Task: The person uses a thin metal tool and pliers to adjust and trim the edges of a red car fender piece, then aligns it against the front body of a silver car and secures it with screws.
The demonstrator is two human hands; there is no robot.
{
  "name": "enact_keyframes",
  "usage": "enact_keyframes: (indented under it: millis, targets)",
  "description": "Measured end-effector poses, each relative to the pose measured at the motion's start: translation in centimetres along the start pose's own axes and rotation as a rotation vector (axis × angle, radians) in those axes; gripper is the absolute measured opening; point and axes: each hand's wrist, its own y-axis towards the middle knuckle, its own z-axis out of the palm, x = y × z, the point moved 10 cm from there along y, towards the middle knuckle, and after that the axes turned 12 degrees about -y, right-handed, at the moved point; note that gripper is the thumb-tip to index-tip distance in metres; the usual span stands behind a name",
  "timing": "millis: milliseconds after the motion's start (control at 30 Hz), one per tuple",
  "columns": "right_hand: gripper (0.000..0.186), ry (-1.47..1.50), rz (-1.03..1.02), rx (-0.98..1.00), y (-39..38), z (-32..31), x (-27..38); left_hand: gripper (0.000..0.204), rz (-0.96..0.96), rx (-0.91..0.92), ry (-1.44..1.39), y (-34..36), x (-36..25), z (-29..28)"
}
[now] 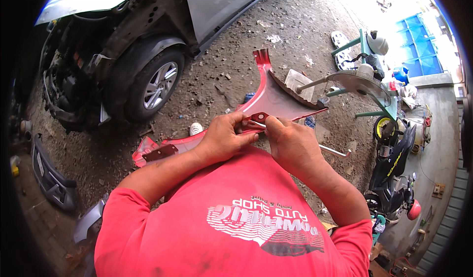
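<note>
A red car fender (276, 97) with a pale underside lies across in front of me, its narrow end at lower left. My left hand (227, 139) grips its inner edge, beside a small red tab with holes (259, 117). My right hand (290, 141) is closed on a thin silvery rod (332, 150) with a bent end, which reaches the fender by that tab. The rod's middle is hidden behind my hand.
A grey car (221, 6) with its front stripped stands upper left on gravel. A dark bumper piece (49, 178) lies left. At right are a teal plastic chair (364, 45), a pedestal fan (359, 85), a motorbike (391, 163) and blue plastic containers (414, 43).
</note>
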Motion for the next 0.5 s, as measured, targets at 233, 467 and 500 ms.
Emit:
enact_keyframes:
  millis: [233, 467, 500]
  targets:
    - [0.015, 0.049, 0.014, 0.007, 0.1, 0.1, 0.5, 0.037, 0.034, -0.025, 0.051, -0.6, 0.8, -0.6]
    - [0.022, -0.093, -0.099, 0.086, 1.2, -0.4, 1.5, 0.039, 0.019, -0.063, -0.027, -1.0, 1.6, -1.1]
    - [0.023, -0.118, -0.14, 0.074, 1.6, -0.8, 1.7, 0.038, 0.015, -0.051, -0.02, -1.1, 1.3, -0.9]
